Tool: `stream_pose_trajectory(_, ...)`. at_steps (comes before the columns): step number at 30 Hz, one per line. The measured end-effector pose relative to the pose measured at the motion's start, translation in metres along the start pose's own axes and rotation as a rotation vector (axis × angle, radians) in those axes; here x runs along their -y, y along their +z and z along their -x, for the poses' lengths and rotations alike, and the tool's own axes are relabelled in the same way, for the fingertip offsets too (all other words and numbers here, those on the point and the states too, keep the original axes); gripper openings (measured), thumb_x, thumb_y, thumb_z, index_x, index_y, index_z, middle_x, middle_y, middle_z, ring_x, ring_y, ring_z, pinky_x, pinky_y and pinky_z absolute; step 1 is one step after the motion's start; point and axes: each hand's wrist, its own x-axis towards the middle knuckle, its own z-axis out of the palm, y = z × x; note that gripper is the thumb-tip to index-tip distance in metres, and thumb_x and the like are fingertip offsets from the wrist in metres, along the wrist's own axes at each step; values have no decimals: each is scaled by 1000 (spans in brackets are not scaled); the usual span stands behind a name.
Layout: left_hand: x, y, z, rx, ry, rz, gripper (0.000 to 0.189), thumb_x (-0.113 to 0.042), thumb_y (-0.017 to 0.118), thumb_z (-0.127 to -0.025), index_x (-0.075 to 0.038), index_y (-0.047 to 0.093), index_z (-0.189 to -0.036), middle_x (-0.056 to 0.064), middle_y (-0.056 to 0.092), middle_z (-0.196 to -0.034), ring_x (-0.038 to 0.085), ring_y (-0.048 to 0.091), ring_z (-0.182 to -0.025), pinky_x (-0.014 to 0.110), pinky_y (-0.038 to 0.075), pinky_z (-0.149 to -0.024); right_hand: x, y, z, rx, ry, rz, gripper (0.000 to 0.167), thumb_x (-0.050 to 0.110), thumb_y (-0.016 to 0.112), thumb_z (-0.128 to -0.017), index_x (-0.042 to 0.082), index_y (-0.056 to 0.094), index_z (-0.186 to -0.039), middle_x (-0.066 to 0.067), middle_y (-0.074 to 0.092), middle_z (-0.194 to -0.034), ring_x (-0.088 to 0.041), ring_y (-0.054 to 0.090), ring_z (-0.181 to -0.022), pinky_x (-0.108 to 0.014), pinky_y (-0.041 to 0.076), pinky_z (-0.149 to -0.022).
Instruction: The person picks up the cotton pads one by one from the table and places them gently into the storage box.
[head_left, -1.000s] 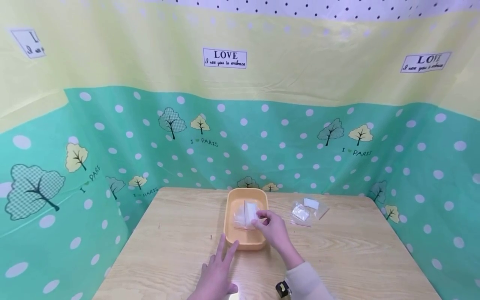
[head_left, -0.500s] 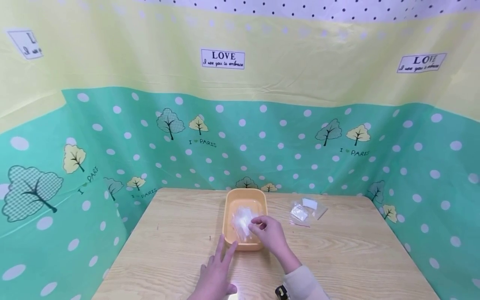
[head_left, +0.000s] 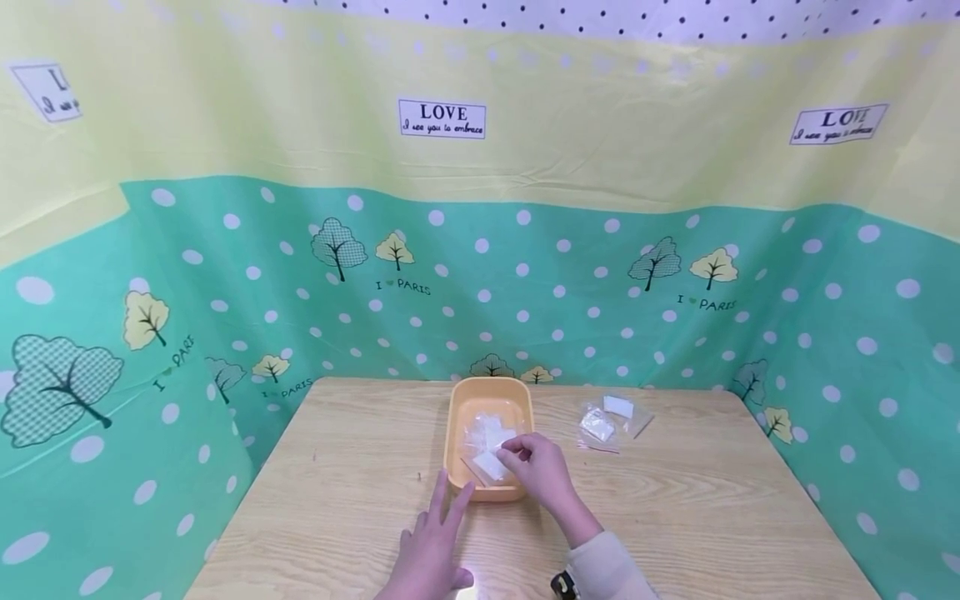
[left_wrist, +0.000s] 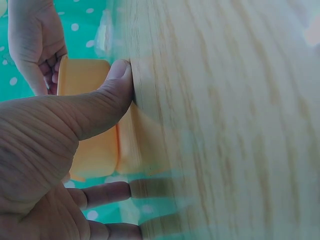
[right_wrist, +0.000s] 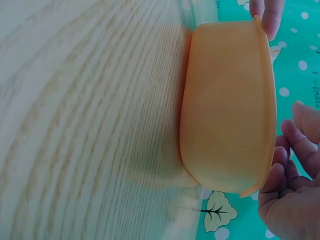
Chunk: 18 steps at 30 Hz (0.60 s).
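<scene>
An orange plastic box (head_left: 454,433) stands on the table with small clear zip bags in it. My right hand (head_left: 542,473) reaches over its right side, thumb and forefinger pinching the edge of a zip bag (head_left: 489,468) with a white piece inside. Another bag (head_left: 489,432) lies behind that one in the box. In the right wrist view a bag corner (right_wrist: 276,51) shows above the rim. My left hand (head_left: 431,546) is spread at the box's near left corner, two fingertips at the rim; its thumb is straight in the left wrist view.
Right of the box, two more clear bags (head_left: 598,425) with white contents lie partly overlapping on the wooden table (head_left: 697,500). A green and yellow patterned curtain (head_left: 570,325) hangs behind and along both sides.
My right hand has drawn the bag from the middle of the box toward its near end, uncovering another bag behind. The left hand stays at the corner.
</scene>
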Motion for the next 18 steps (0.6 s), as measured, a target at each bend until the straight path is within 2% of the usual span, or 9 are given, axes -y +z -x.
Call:
stream_pose_trajectory(4, 0, -1, 0, 5, -4, -5, 135, -29, 101, -62, -31, 22, -171, 23, 3, -180, 63, 57, -128, 93, 44, -93, -1, 0, 1, 1, -12, 11, 15, 28, 78, -98, 14, 80, -103, 1, 70, -94, -12, 59, -85, -20, 52, -66)
stream_pose_trajectory(11, 1, 1, -1, -2, -9, -4, 135, -28, 102, -61, -31, 23, -171, 23, 5, -180, 62, 57, -128, 92, 44, -92, 0, -1, 2, 17, 19, 2, 17, 31, 78, -98, 14, 80, -104, 1, 70, -94, -13, 59, -85, -19, 52, -66)
stream_pose_trajectory(18, 1, 4, -2, -10, -17, -11, 136, -29, 102, -59, -32, 24, -170, 22, 6, -180, 60, 58, -128, 91, 46, -92, -2, -5, 2, 48, -2, -20, 18, 31, 77, -99, 14, 79, -105, 1, 70, -93, -13, 59, -84, -20, 53, -65)
